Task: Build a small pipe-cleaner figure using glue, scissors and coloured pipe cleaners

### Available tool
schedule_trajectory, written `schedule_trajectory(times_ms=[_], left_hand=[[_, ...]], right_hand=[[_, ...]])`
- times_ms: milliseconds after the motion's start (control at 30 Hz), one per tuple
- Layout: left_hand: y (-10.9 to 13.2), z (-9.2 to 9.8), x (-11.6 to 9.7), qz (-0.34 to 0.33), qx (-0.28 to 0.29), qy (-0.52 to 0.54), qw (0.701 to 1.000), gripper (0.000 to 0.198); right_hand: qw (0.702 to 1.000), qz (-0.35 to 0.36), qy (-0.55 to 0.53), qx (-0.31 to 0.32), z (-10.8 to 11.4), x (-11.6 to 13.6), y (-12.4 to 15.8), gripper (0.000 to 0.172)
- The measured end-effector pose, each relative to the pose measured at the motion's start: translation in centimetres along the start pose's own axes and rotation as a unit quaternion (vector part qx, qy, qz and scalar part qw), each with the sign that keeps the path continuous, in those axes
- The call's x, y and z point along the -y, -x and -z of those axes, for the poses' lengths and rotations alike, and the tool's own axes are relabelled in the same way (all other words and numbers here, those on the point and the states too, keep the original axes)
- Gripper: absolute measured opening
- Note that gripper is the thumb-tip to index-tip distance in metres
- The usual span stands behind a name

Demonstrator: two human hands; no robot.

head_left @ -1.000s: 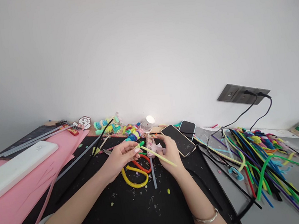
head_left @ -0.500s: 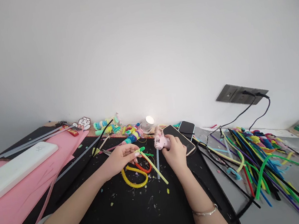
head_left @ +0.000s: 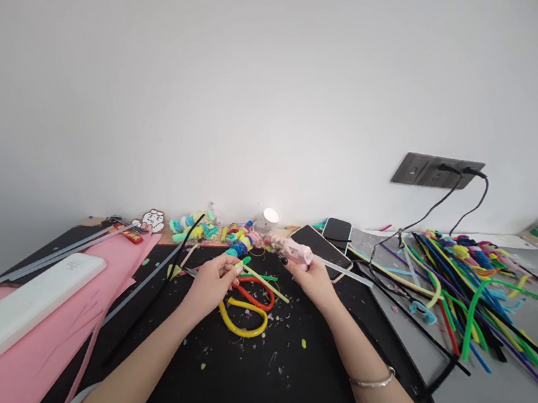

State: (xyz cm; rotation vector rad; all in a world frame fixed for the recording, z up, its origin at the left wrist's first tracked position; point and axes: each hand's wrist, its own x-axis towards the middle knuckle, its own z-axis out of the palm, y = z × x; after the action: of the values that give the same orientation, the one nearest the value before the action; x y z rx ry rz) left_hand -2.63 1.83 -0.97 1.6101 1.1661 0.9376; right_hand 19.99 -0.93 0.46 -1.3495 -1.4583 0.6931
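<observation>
My left hand [head_left: 216, 281] pinches a pale yellow pipe cleaner [head_left: 269, 285] with a short green piece [head_left: 242, 261] at its upper end. In my right hand [head_left: 313, 278] is a pink hot glue gun [head_left: 294, 249], gripped by its handle. Its nozzle points left, and a long translucent glue stick [head_left: 342, 269] juts out of its back toward the right. Below my left hand lie scissors with a yellow loop [head_left: 246, 331] and a red loop [head_left: 257, 294]; their blades are partly hidden by the hand.
Pink sheets [head_left: 60, 327] carry a white power bank [head_left: 36, 300] on the left. Two phones [head_left: 324, 247] lie behind my right hand. A heap of pipe cleaners [head_left: 481, 304] and black cables cover the grey surface at right. Wrapped colourful pieces [head_left: 191, 223] and a lit lamp [head_left: 271, 216] stand by the wall.
The glue gun has swung round in my right hand: its nozzle now points left and the glue stick extends right instead of down. My left hand has moved slightly left and up with the pipe cleaner.
</observation>
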Motion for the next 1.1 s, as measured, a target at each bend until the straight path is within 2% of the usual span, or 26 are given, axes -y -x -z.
schedule_trajectory(times_ms=[67,167,267,467,1100], left_hand=[[-0.1,-0.06,0.06,0.008,-0.02,0.013,1.0,0.031],[-0.12,-0.14,-0.01,0.018,-0.044,0.043,0.998,0.033],[-0.07,-0.18,-0.12,0.02,-0.054,0.059,0.997,0.031],[0.01,-0.2,-0.14,0.028,-0.053,0.062,0.996,0.031],[-0.01,-0.28,0.2,0.022,-0.044,0.069,0.996,0.026]], right_hand=[[0.998,-0.016,-0.005,0.053,-0.1,0.19,0.23,0.038],[0.992,0.0,-0.038,0.124,-0.18,0.54,0.44,0.038],[0.986,0.011,-0.052,0.156,-0.2,0.83,0.51,0.035],[0.982,0.016,-0.056,0.178,-0.22,1.03,0.57,0.033],[0.981,0.032,-0.066,0.179,-0.42,0.87,0.49,0.034]])
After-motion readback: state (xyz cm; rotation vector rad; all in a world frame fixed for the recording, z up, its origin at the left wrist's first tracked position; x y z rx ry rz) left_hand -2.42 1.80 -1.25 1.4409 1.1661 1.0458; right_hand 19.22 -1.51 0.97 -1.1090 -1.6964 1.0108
